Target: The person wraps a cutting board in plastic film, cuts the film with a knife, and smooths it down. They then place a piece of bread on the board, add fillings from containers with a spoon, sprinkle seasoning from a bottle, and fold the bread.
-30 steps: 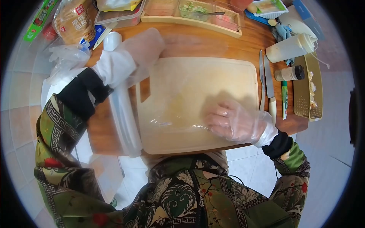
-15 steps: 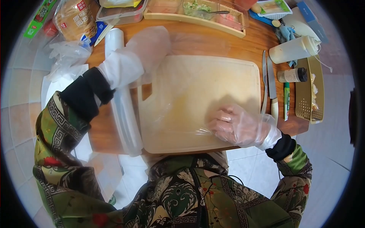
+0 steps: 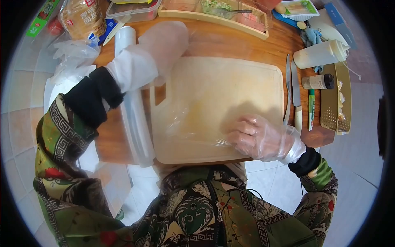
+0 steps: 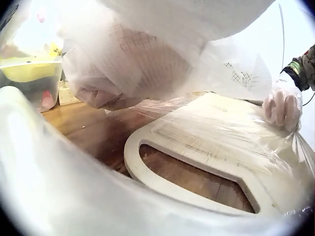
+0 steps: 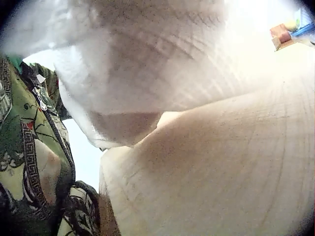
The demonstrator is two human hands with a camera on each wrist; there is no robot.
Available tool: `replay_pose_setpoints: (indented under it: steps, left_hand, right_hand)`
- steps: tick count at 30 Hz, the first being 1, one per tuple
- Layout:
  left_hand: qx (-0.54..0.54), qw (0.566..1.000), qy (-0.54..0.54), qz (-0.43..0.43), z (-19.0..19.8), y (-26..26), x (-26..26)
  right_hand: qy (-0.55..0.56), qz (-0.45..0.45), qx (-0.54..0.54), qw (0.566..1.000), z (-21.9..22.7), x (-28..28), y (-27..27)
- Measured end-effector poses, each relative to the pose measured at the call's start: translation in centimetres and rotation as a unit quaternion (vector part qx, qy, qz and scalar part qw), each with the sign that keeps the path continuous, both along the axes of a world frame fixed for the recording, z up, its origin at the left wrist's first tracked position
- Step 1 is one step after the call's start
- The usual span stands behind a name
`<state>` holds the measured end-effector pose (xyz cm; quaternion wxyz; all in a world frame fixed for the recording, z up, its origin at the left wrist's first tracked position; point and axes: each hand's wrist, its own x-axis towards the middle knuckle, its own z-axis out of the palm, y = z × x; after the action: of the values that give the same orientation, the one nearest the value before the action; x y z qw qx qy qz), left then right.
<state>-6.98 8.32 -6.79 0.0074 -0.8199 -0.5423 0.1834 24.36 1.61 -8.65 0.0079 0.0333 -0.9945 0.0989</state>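
The clear film (image 4: 236, 128) stretches over the board (image 3: 247, 74), leftward from the right hand (image 3: 261, 138), whose grip is clamped on it, while the left hand (image 3: 166, 43), whose grip I cannot tell, is nearer the lengthwise roll (image 3: 138, 127).

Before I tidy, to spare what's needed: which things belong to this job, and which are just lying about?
Seemingly in use:
cling film
cling film roll
cutting board

Probably just lying about:
bagged bread
squeeze bottle
seasoning shaker
white-handled knife
perforated basket
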Motion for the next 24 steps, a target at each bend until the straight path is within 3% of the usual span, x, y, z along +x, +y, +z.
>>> replay_pose_setpoints:
  steps: [8,11,14,17,19,24]
  left_hand:
    - [0.017,0.995,-0.101,0.009,-0.6,0.0,-1.2]
    - [0.105,0.990,-0.093,-0.033,-1.7,0.6,-1.8]
    - [0.136,0.989,-0.056,-0.019,-1.5,0.8,-1.8]
    - [0.060,0.998,0.013,0.007,-0.7,0.9,-0.8]
    - [0.036,0.994,0.099,-0.036,-0.2,1.0,-0.3]
    - [0.031,0.992,0.114,-0.035,-0.8,1.5,-0.6]
  right_hand:
    - [0.029,-0.043,-0.078,0.996,-1.0,-0.3,-0.6]
    - [0.025,-0.040,-0.074,0.996,-0.9,-0.1,-0.4]
    - [0.020,-0.035,-0.065,0.997,-1.0,-0.2,-0.5]
    - [0.019,-0.044,-0.068,0.997,-0.9,-0.3,-0.5]
    - [0.015,-0.038,-0.058,0.997,-0.9,-0.2,-0.4]
    - [0.001,-0.066,-0.121,0.990,-1.5,0.2,-0.5]
